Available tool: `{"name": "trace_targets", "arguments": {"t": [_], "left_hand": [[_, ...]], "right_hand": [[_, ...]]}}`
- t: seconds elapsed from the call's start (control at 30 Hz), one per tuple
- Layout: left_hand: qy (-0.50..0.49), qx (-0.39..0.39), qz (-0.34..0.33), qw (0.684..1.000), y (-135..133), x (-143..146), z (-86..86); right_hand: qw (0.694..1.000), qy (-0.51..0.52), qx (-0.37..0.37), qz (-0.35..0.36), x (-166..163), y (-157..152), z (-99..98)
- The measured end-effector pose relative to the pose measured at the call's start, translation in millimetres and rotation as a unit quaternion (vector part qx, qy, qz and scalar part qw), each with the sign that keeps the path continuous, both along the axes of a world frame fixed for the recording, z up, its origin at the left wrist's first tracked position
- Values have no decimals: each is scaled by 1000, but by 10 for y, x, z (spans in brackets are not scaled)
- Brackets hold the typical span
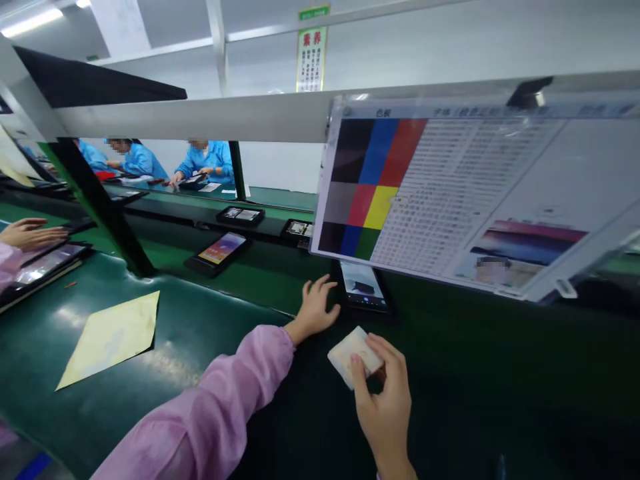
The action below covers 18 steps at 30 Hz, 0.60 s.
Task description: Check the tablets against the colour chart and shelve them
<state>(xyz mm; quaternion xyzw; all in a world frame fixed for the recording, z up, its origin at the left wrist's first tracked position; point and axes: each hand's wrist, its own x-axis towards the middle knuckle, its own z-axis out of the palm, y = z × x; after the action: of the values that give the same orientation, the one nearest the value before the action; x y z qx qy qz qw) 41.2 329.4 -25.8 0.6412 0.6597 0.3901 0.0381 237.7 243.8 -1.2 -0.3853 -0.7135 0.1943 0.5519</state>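
Note:
My left hand (pixel 315 308) reaches forward over the dark green work surface, its fingers apart and nothing between them. Just to the right of its fingertips lies a tablet (pixel 364 288) with a lit screen, partly covered by the hanging sheet. Closer to me, my right hand (pixel 385 393) grips a small whitish square pad (pixel 355 357) between thumb and fingers, raised above the surface. The pad's exact kind is unclear.
A clear-sleeved colour chart (pixel 400 193) hangs low at the right. Another lit tablet (pixel 220 252) and black trays (pixel 241 215) stand farther back. A yellow paper sheet (pixel 113 337) lies left. At the left edge, a co-worker's hand (pixel 33 235) is over a device. Other workers sit beyond.

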Motion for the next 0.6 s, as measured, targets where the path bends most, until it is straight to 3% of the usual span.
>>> {"name": "trace_targets", "arguments": {"t": [0.17, 0.3, 0.4, 0.6], "left_hand": [[40, -7, 182, 982, -460, -1288, 47], [65, -41, 347, 935, -796, -2177, 40], [86, -54, 419, 902, -896, -2495, -31], [127, -71, 425, 893, -842, -2602, -178]], "right_hand": [[1000, -31, -1, 3, -2, -29, -7], [998, -60, 9, 2, -38, -38, -39], [997, -81, 3, -2, -66, -33, -92], [996, -94, -1, -4, -70, -16, -156]]}}
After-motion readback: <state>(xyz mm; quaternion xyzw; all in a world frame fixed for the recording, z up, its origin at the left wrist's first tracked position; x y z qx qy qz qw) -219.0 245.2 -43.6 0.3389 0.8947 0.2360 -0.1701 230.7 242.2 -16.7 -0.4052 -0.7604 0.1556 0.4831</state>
